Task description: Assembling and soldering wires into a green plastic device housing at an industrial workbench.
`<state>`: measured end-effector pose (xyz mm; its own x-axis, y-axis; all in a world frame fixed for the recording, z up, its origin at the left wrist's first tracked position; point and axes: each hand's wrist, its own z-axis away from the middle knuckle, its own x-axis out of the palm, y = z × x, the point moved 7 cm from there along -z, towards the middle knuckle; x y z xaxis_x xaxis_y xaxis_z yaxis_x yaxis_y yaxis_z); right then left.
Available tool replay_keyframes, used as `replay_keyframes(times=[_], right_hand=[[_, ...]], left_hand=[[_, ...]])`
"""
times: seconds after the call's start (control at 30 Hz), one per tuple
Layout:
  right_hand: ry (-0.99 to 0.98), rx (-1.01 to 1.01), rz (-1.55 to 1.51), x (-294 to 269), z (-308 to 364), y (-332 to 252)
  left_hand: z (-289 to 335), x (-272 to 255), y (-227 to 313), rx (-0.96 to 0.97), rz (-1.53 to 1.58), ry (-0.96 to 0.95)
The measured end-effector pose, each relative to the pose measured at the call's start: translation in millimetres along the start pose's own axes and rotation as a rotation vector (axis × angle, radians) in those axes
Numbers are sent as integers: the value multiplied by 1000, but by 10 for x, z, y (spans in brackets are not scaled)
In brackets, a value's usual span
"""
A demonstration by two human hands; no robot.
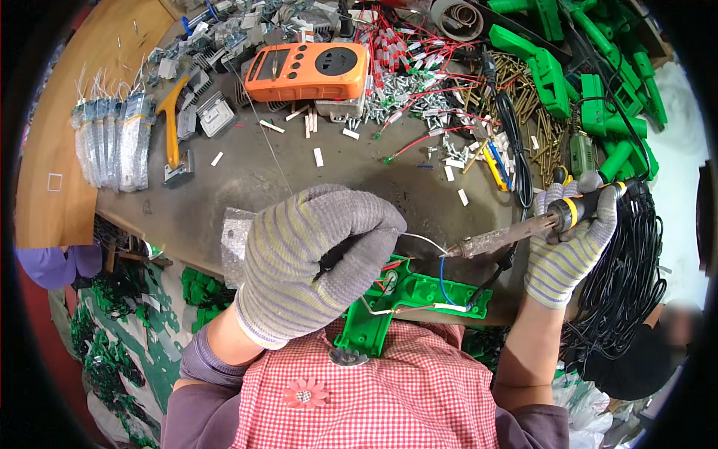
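Head-worn fisheye view, looking down, close above the hands (310,258), facing across workbench (348,165)

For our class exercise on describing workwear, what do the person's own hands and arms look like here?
The left hand and right hand wear knitted gloves, striped in grey and pale yellow-green, with the left one greyer toward the fingers. Mauve sleeves cover the upper arms, leaving part of each forearm bare. A grey-purple fabric band circles the left forearm.
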<state>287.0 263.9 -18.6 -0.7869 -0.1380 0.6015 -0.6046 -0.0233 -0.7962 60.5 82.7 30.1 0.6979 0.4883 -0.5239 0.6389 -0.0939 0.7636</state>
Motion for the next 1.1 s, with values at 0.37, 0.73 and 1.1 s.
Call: replay_keyframes(times=[0.37, 0.73, 1.1], right_hand=[[39, 8, -3, -4, 3, 50], [-67, -18, 328, 483, -567, -375], [-302, 185, 544, 1225, -450, 301]], left_hand=[[1, 36, -49, -21, 4, -16], [277, -194, -216, -181, 116, 59], [271, -68, -277, -218, 205, 49]])
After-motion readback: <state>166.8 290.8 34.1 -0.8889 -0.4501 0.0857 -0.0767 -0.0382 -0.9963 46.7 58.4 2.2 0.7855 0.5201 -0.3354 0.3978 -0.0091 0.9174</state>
